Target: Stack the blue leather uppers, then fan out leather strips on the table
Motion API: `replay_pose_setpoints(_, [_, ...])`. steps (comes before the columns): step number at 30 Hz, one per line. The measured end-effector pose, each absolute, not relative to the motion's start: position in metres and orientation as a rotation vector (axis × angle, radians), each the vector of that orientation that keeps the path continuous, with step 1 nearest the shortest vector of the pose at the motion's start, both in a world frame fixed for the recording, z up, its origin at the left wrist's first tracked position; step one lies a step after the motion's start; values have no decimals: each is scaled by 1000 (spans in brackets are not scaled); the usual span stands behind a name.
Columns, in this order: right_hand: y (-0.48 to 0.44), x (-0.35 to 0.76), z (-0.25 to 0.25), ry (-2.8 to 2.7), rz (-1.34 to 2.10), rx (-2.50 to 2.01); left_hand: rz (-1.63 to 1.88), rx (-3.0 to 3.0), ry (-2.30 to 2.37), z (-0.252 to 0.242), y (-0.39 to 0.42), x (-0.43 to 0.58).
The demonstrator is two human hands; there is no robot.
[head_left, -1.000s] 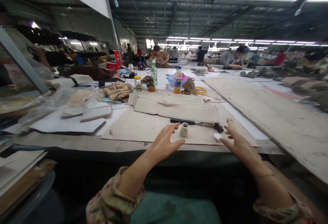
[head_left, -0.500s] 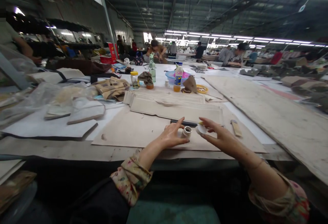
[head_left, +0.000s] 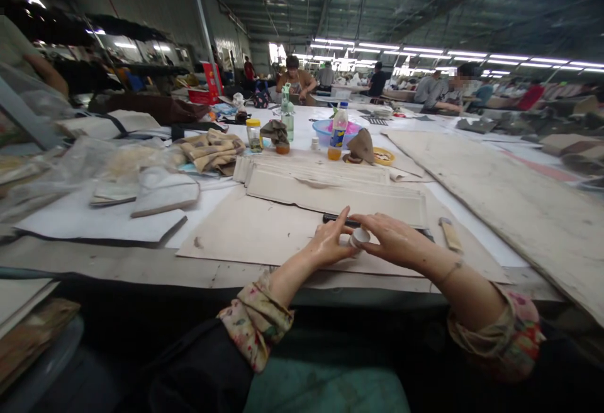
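My left hand (head_left: 330,240) is closed round a small white jar, mostly hidden behind the fingers. Over the jar's mouth sits a round white lid (head_left: 360,235), pinched between the thumb and fingers of my right hand (head_left: 394,240). Whether the lid is seated or only resting there, I cannot tell. Both hands are just above a beige sheet (head_left: 255,230) near the table's front edge. Behind them a black-handled tool (head_left: 330,218) lies partly hidden. Farther back is a stack of beige panels (head_left: 349,196).
To the right lies a small wooden-handled brush-like tool (head_left: 450,235). Bottles, a yellow-lidded jar (head_left: 253,135) and a blue basin (head_left: 323,128) stand beyond the panels. Folded cloth (head_left: 212,150) and plastic bags lie left; a long beige sheet (head_left: 509,211) covers the right. Co-workers are in the background.
My right hand has moved left with the lid, from beside the open jar to over its mouth. The jar stays in my left hand. The view has shifted slightly.
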State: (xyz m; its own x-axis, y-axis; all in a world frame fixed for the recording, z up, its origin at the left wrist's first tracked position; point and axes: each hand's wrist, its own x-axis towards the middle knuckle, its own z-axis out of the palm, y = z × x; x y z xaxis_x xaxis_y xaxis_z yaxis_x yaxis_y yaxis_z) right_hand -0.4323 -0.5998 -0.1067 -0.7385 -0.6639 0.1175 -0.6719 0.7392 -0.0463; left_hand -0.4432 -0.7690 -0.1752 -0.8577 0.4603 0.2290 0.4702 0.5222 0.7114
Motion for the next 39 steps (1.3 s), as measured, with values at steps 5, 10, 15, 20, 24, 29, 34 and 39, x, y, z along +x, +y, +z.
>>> replay_pose_setpoints(5, [-610,-429,-107,-2927,-116,787,-1224,-812,-2754,-174,-768,-441])
replay_pose_setpoints(10, [-595,-433,-100,-2919,216,1022,-1227,-802,-2762,-172,-768,-440])
replay_pose_setpoints(15, [-599,-434,-103,-2897,205,1013,-1216,-795,-2763,-171,-767,-439])
replay_pose_setpoints(20, [-596,-434,-105,-2932,281,973,-1201,-784,-2768,-172,-767,-438])
replay_pose_setpoints(24, [-595,-430,-108,-2882,377,1086,-1192,-823,-2722,-175,-765,-439])
replay_pose_setpoints(29, [-600,-426,-115,-2895,180,750,-1127,-773,-2754,-175,-764,-436])
replay_pose_setpoints(34, [-592,-425,-120,-2845,452,1039,-1095,-804,-2737,-179,-763,-436])
replay_pose_setpoints(39, [-597,-419,-128,-2806,289,733,-1071,-723,-2740,-179,-762,-435])
